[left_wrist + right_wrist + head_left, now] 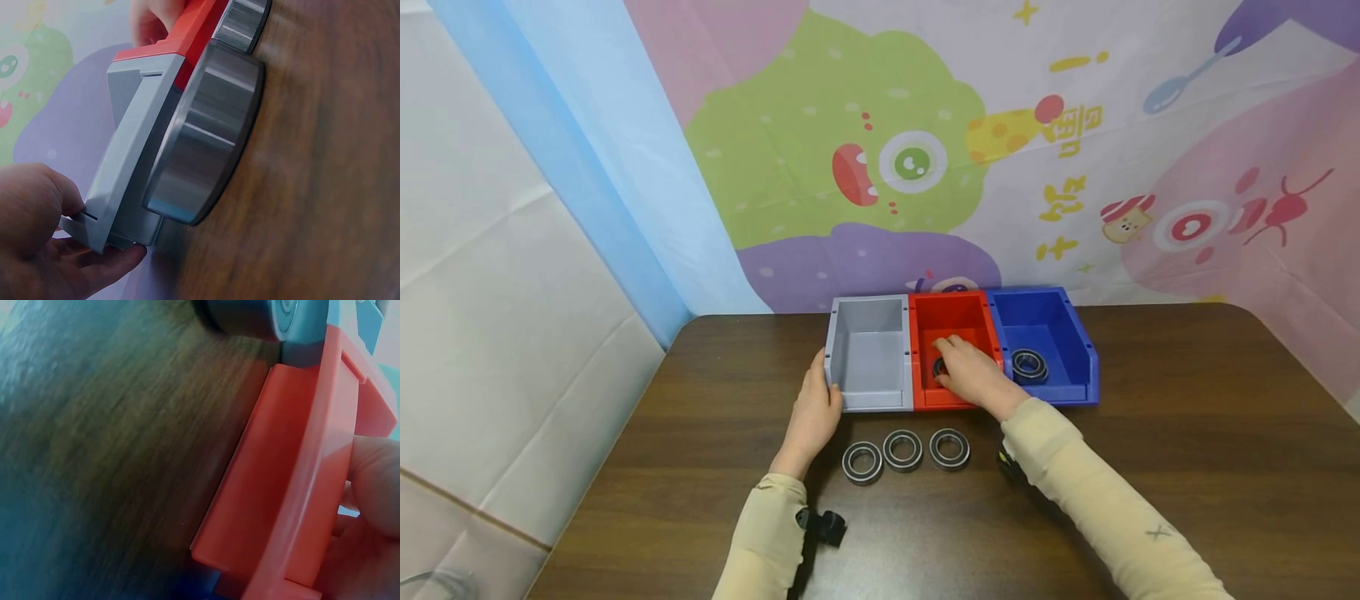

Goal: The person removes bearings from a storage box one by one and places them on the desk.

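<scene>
My left hand grips the left side wall of the grey bin, thumb at its front corner and fingers along the outside. Inside the red bin, my right hand holds a ball bearing between thumb and fingers, low in the bin; the hand covers most of it. The right wrist view shows that hand behind the red front wall, with the bearing hidden. Three bearings lie flat in a row in front of the bins: left, middle and right.
Joined to the red bin's right side is a blue bin, with a bearing near its front. The bins stand on a brown wooden table, close to a printed cloth at the back.
</scene>
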Demonstrator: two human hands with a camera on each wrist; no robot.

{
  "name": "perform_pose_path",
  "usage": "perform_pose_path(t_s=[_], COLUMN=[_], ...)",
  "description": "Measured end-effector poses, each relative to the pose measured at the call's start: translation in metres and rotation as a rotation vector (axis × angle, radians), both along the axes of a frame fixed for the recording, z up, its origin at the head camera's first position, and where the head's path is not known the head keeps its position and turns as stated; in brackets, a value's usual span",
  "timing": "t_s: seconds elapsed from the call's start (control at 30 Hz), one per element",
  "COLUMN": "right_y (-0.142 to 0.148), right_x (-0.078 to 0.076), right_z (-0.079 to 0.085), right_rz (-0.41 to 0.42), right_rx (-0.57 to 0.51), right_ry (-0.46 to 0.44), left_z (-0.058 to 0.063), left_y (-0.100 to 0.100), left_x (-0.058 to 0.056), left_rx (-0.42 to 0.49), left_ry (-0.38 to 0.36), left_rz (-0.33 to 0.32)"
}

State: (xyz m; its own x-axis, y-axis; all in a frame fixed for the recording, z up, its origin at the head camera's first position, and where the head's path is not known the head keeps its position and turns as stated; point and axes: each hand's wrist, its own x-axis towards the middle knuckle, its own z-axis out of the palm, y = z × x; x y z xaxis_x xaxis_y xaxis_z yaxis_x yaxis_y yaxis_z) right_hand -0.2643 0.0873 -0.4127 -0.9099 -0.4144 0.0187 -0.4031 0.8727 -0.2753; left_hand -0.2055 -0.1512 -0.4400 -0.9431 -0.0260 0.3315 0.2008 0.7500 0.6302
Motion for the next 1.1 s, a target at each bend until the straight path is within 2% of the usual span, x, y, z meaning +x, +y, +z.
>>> perform_pose_path(t_s=[0.63, 1.1], right_y=[-0.0028, -0.0019], right_x=[-0.0058, -0.0082], right_z=[0.0016, -0.0025], right_rz=[-0.025, -0.048], right_rx=[-0.062, -0.049], right_ry=[-0.086, -0.137], left_z=[0.0004, -0.0023], left_y=[-0.0011, -0.0002], left_x=[-0.0008, -0.0009], left_rx=[0.004, 0.012], left_ry=[0.000, -0.016], left_rz=[0.002, 0.011])
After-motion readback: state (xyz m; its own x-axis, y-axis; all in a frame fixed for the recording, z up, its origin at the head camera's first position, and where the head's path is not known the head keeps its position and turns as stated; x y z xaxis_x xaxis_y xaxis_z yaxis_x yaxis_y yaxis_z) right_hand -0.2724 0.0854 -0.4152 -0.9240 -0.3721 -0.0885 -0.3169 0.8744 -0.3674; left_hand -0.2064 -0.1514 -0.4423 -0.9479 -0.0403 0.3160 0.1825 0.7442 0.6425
